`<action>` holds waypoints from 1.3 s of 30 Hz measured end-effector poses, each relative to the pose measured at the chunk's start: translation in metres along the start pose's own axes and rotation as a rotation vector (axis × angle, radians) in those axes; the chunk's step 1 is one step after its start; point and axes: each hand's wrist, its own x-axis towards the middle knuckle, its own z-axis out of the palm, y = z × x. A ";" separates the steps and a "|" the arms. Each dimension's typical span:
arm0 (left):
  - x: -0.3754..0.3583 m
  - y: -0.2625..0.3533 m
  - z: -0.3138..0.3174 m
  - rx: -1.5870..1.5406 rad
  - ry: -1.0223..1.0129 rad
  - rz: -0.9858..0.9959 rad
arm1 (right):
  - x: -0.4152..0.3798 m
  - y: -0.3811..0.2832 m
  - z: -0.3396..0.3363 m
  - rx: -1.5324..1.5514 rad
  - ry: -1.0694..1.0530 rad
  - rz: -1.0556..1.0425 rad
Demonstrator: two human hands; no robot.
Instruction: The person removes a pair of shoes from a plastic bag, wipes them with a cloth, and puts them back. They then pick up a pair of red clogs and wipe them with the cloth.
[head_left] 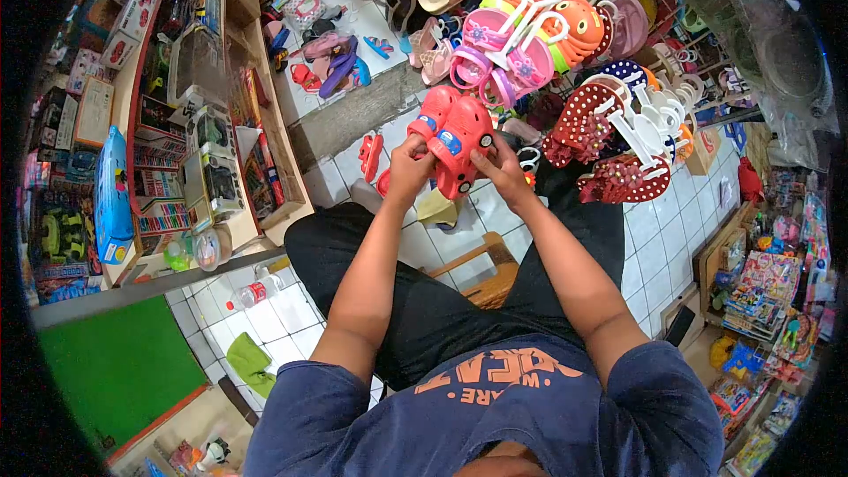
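A pair of small red clog sandals (455, 134) with blue and white car-like decorations is held up in front of me. My left hand (408, 172) grips the pair from the left side, and my right hand (499, 163) grips it from the right, with fingers under the soles. I sit on a wooden stool (481, 278) with my legs in black trousers. Just above the red pair hang bunches of children's sandals (530, 35) in pink, purple and orange on white hangers.
Red dotted sandals (609, 141) hang at the right. Another red sandal (371, 155) lies on the white tiled floor (265, 309). A wooden shelf with boxed toys (194, 150) stands to the left. A plastic bottle (252, 293) and green cloth (249, 362) lie below it. Packaged toys (760, 300) fill the right.
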 end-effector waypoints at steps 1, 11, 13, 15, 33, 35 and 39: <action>0.001 -0.001 -0.001 -0.171 -0.010 -0.060 | 0.000 0.001 0.000 -0.019 -0.018 0.002; -0.002 -0.003 -0.016 -0.796 0.070 -0.298 | -0.001 0.018 0.004 -0.193 -0.005 0.059; -0.009 0.000 -0.017 -0.833 0.077 -0.295 | -0.002 0.016 0.007 -0.181 -0.035 0.081; -0.014 0.003 -0.018 -0.927 -0.004 -0.251 | -0.005 0.014 0.009 -0.226 -0.053 0.025; -0.014 -0.004 0.016 -0.610 -0.209 -0.319 | -0.009 0.022 0.016 -0.316 -0.075 -0.147; -0.020 0.010 0.023 -0.583 -0.198 -0.293 | -0.003 0.029 0.011 -0.431 -0.078 -0.248; -0.020 0.012 0.028 -0.412 -0.180 -0.245 | -0.004 0.019 0.011 -0.702 -0.062 -0.561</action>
